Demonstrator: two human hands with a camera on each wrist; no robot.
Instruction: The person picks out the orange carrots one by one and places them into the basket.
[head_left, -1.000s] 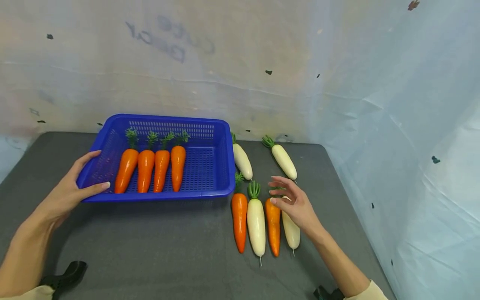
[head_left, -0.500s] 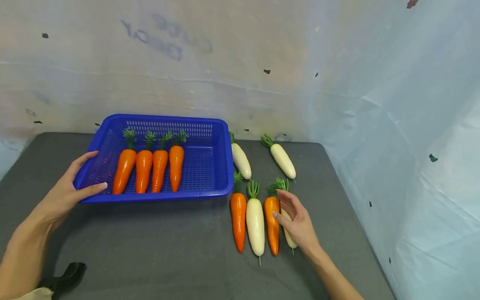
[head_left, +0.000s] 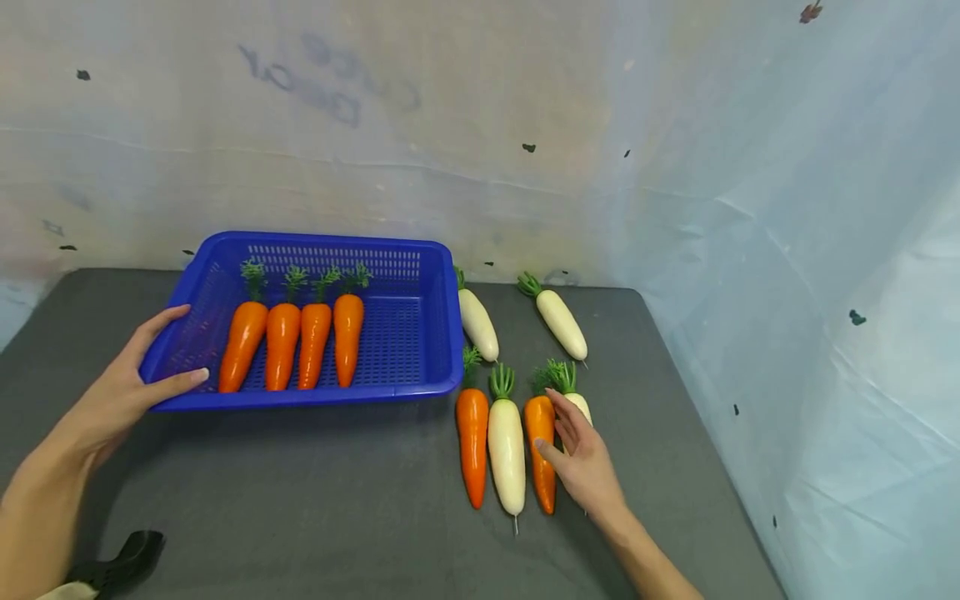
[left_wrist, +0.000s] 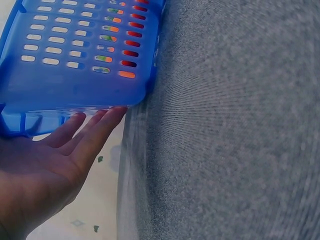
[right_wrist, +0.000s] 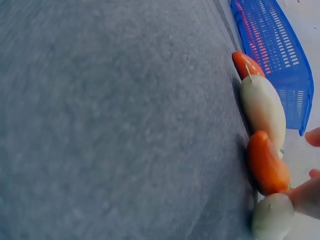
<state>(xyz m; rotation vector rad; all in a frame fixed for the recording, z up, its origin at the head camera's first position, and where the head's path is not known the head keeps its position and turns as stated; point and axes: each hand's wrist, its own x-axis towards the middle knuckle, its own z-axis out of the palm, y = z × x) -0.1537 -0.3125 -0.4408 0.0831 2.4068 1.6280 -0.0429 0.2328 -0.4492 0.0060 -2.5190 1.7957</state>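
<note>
My left hand (head_left: 112, 392) holds the left end of a blue plastic basket (head_left: 397, 392), thumb over the near rim and fingers on the end wall. Several orange carrots (head_left: 281, 346) lie side by side in the basket, green tops to the back. Right of it, my right hand (head_left: 588, 471) hovers over an orange carrot (head_left: 538, 417) and the rightmost white radish (head_left: 577, 407), partly hiding that radish. Its thumb overlaps the carrot, fingers spread. In the right wrist view the thumb reaches between this carrot (right_wrist: 267, 167) and radish (right_wrist: 272, 220).
Left of the right hand lie a white radish (head_left: 507, 458) and another carrot (head_left: 472, 450). Behind them two more white radishes (head_left: 561, 323) lie near the back of the dark grey table (head_left: 300, 500). Pale sheeting (head_left: 450, 108) stands behind and to the right.
My right hand has moved down and left, from above the rightmost radish to over the carrot beside it. The left hand keeps its hold on the basket.
</note>
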